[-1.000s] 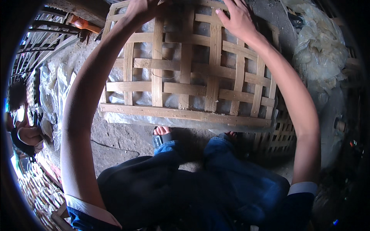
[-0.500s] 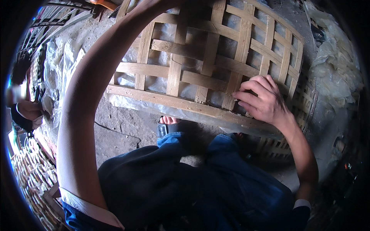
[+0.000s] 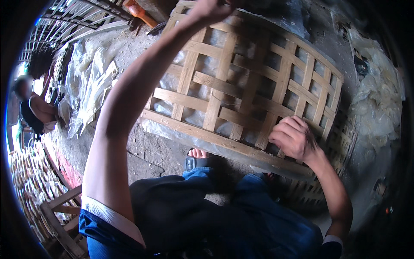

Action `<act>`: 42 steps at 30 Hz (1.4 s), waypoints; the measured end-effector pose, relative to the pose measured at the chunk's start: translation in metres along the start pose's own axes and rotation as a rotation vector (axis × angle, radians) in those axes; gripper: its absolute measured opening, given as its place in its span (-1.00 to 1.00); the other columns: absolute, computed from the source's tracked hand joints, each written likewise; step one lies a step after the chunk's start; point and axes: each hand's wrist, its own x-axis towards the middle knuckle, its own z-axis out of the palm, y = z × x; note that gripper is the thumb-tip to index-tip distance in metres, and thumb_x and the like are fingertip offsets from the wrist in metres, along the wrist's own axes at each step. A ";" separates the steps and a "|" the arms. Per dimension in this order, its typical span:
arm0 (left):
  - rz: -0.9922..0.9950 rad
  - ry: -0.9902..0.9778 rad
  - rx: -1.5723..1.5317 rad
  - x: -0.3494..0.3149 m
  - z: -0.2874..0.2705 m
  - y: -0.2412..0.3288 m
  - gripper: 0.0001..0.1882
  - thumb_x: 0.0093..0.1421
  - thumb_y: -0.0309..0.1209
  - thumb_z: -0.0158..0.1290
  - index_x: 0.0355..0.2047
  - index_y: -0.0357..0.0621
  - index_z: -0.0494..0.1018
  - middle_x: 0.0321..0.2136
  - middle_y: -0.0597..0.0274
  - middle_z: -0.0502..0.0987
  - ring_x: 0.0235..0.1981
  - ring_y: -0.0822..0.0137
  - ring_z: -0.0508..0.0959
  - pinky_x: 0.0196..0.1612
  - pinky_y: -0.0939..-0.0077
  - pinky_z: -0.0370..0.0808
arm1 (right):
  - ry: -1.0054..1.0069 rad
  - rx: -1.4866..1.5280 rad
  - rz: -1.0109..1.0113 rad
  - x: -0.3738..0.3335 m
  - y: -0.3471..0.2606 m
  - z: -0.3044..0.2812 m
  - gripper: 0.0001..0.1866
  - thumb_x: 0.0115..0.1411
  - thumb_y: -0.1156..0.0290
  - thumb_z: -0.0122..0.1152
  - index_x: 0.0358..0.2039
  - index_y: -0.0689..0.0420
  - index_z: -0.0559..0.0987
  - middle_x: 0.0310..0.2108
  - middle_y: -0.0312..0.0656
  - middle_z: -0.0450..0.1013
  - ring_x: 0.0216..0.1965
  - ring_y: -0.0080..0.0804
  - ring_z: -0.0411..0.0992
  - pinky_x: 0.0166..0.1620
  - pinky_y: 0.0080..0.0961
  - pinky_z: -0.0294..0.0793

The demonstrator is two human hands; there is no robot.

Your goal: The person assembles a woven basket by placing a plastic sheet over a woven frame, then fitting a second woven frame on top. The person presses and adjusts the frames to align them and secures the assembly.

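In front of me lies a woven panel of flat wooden slats, with clear plastic sheeting beneath it that sticks out along the near edge. My right hand rests on the near right part of the lattice. Its fingers are curled together, and whatever they may hold is hidden. Reaching over the panel, my left hand is at the far edge, partly cut off by the top of the picture. Its fingers look closed, but I cannot make out anything in them.
Openwork basket sides show under the panel's right end. Crumpled plastic lies at the right, more sheeting at the left. Beyond are an orange-handled tool, a seated person and a wooden frame beside stacked pale pieces.
The view has shifted, so the panel sits lower and further right. My left hand has come into sight at the top edge. The right hand's fingers are curled in more tightly.
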 end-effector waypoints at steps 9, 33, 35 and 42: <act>0.186 0.596 0.179 -0.036 -0.137 0.088 -0.69 0.37 -0.26 0.11 0.03 -0.13 0.55 -0.09 0.10 0.66 -0.10 0.21 0.67 -0.01 0.31 0.59 | 0.109 0.138 0.190 -0.003 0.015 -0.003 -0.85 0.22 0.48 0.33 -0.32 0.14 0.48 -0.34 -0.20 0.45 -0.33 -0.15 0.52 -0.26 -0.26 0.54; 0.100 0.660 0.445 -0.089 -0.231 0.078 -0.73 0.37 -0.30 0.11 -0.01 -0.13 0.57 -0.16 0.15 0.64 -0.15 0.23 0.63 -0.05 0.35 0.54 | 0.250 0.247 0.268 0.001 0.010 0.003 -0.91 0.31 0.49 0.24 -0.30 0.20 0.50 -0.37 -0.14 0.45 -0.46 -0.36 0.45 -0.39 -0.44 0.49; 0.103 0.670 0.445 -0.092 -0.232 0.079 -0.74 0.37 -0.30 0.11 -0.01 -0.13 0.57 -0.17 0.15 0.64 -0.16 0.23 0.63 -0.06 0.35 0.54 | 0.252 0.224 0.251 0.006 0.012 -0.001 -0.90 0.30 0.50 0.26 -0.29 0.19 0.50 -0.36 -0.13 0.46 -0.47 -0.35 0.45 -0.39 -0.44 0.48; 0.097 0.673 0.444 -0.093 -0.231 0.080 -0.75 0.37 -0.32 0.11 -0.02 -0.13 0.58 -0.19 0.16 0.63 -0.17 0.23 0.62 -0.07 0.36 0.53 | 0.263 0.222 0.252 0.005 0.013 -0.002 -0.91 0.29 0.51 0.27 -0.27 0.19 0.51 -0.35 -0.13 0.47 -0.46 -0.34 0.47 -0.38 -0.44 0.49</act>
